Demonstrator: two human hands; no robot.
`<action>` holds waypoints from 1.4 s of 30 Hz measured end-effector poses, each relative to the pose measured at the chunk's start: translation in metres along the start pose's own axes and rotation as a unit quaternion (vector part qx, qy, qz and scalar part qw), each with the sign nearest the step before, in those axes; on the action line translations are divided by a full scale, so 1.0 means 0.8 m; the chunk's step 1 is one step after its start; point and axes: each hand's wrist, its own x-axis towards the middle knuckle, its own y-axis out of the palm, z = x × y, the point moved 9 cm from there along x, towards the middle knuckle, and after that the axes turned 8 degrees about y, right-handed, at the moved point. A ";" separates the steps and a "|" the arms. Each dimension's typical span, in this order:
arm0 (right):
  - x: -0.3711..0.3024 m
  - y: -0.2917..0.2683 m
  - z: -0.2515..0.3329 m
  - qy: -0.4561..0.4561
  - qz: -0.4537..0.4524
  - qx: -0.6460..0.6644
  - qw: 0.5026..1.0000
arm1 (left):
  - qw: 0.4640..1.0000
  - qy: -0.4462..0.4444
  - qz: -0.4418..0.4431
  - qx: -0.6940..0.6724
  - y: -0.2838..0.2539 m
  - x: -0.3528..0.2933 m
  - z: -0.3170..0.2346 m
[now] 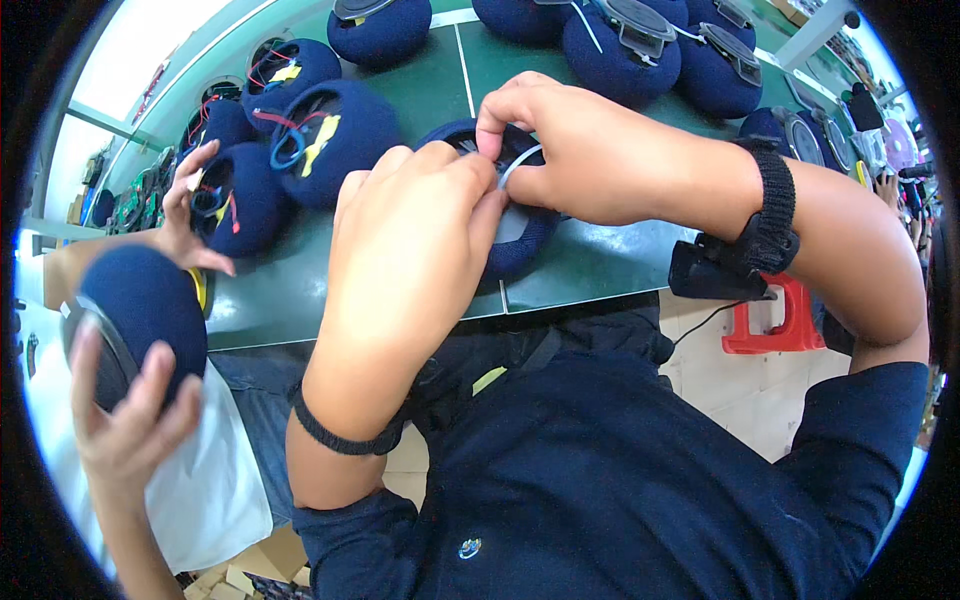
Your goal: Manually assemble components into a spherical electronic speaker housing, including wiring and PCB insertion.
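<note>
A round navy fabric-covered speaker housing [522, 250] lies on the bench in front of me, with its opening facing up. Over that opening, my left hand [415, 225] is closed, its thumb and fingertips pinching a thin, curved white strip [522, 160] that looks like a cable tie. My right hand [570, 145] bends in from the other side, thumb and index finger closed about the same strip. Both hands cover much of the opening, so what lies inside is mostly hidden.
At left, a co-worker's hand [135, 420] holds another navy housing [150, 300]; the other hand [185, 210] touches one on the green bench [270, 310]. Several housings with red and blue wires stand at back left. More with grey-rimmed parts [640, 25] stand back right. A red stool [775, 325] is below.
</note>
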 end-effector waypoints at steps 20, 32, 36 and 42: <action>0.013 -0.020 0.021 -0.139 0.150 -0.089 0.975 | 0.991 0.048 -0.073 0.097 0.003 -0.042 -0.043; 0.026 -0.014 0.019 -0.072 0.092 -0.089 0.989 | 0.993 0.032 -0.090 0.067 0.010 -0.048 -0.034; 0.019 -0.019 0.018 -0.097 0.049 -0.085 0.990 | 0.995 0.023 -0.080 0.057 0.008 -0.045 -0.031; -0.008 -0.046 0.020 -0.247 -0.067 -0.066 0.964 | 0.995 0.020 -0.097 0.015 0.004 -0.045 -0.025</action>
